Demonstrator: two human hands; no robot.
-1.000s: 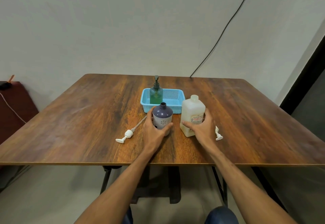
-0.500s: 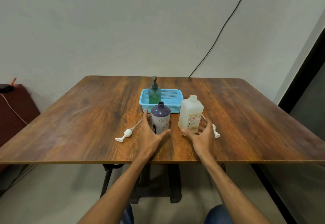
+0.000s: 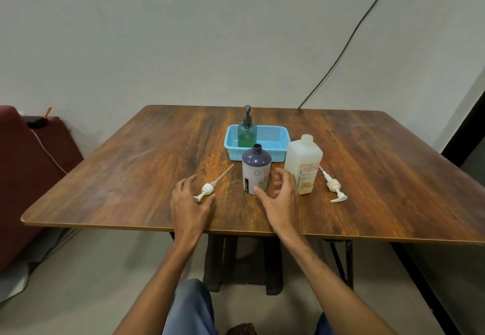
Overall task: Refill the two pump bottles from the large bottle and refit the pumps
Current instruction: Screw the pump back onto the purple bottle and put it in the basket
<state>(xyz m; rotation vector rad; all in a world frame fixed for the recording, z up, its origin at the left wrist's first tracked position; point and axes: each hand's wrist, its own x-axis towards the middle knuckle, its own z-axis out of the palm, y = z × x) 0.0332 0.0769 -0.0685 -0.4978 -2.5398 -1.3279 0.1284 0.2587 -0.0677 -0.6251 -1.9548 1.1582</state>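
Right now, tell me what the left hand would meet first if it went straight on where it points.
The white pump, whose head lies between the left hand's thumb and fingers, just ahead of the palm. Whether they touch is unclear.

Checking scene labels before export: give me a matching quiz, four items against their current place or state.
Column A
1. green translucent pump bottle
2. purple-shouldered plastic bottle
3. large off-white plastic bottle
4. white plastic pump by the left hand

Column B
a. lies flat on the wooden table
b. stands in the blue mesh basket, pump fitted
c. stands on the table, neck open, no pump
d. rightmost of the three bottles

Pairs: 1-b, 2-c, 3-d, 4-a.
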